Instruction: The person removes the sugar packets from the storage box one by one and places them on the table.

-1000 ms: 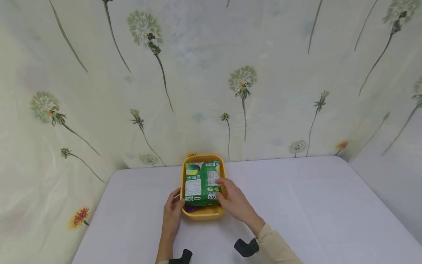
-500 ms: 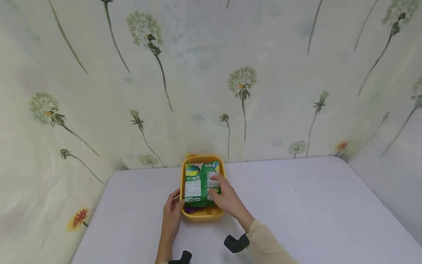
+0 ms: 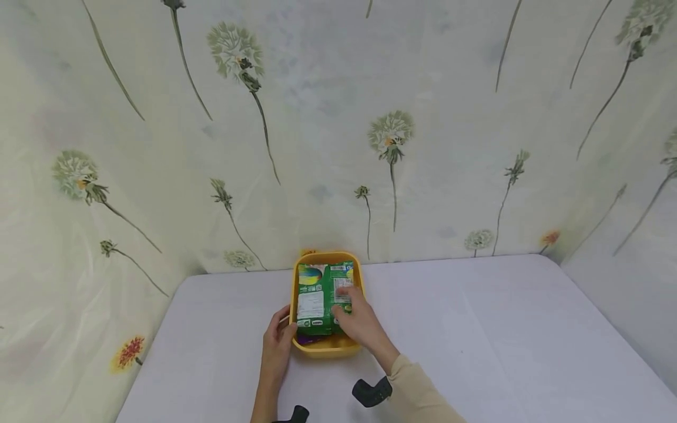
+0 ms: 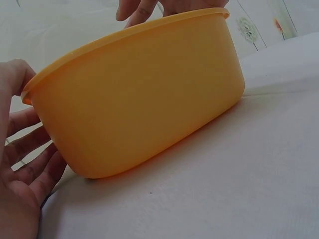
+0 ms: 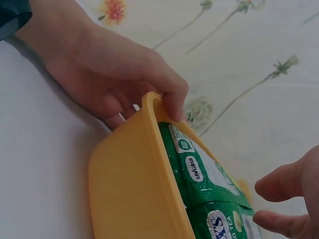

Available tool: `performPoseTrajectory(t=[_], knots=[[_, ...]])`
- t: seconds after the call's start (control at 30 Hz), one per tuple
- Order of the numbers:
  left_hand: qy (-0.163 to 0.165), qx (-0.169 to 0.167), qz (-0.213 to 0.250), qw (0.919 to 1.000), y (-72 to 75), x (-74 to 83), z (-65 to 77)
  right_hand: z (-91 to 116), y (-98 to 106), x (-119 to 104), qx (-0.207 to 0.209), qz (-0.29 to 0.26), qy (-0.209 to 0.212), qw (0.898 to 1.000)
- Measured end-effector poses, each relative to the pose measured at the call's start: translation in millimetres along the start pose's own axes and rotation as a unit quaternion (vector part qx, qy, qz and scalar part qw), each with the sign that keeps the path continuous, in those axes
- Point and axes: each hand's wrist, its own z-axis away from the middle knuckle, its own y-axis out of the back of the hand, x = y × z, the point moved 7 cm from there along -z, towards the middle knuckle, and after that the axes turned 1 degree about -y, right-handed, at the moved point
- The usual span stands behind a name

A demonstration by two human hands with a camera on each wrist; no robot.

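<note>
A yellow plastic tub (image 3: 329,353) stands on the white table, with a green snack packet (image 3: 311,304) lying flat in it. Something purple (image 3: 311,339) peeks out under the packet's near edge. My left hand (image 3: 276,343) grips the tub's left side; in the left wrist view its thumb hooks over the rim while the fingers lie against the outer wall (image 4: 144,94). Over the packet's right part is my right hand (image 3: 364,325). In the right wrist view its thumb and finger are spread apart at the packet (image 5: 199,184); whether they touch it I cannot tell.
The white-covered table (image 3: 476,341) extends to both sides of the tub. A wall covering with dandelion prints (image 3: 317,147) rises behind the tub, near the table's back edge. Dark curved pieces (image 3: 372,392) sit at both wrists.
My right hand has shifted left from the tub's right rim to further over the packet. The left hand keeps its grip on the tub, and the packet lies about where it was.
</note>
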Motion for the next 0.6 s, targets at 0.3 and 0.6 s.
performPoseTrajectory(t=[0.3, 0.6], knots=[[0.006, -0.007, 0.009, 0.9999, 1.0, 11.8, 3.3, -1.8, 0.2, 3.4, -0.007, -0.005, -0.009, 1.0], [-0.002, 0.01, 0.006, 0.9999, 0.1, -2.1, -1.6, -3.7, 0.3, 3.6, 0.026, -0.034, 0.001, 0.999]])
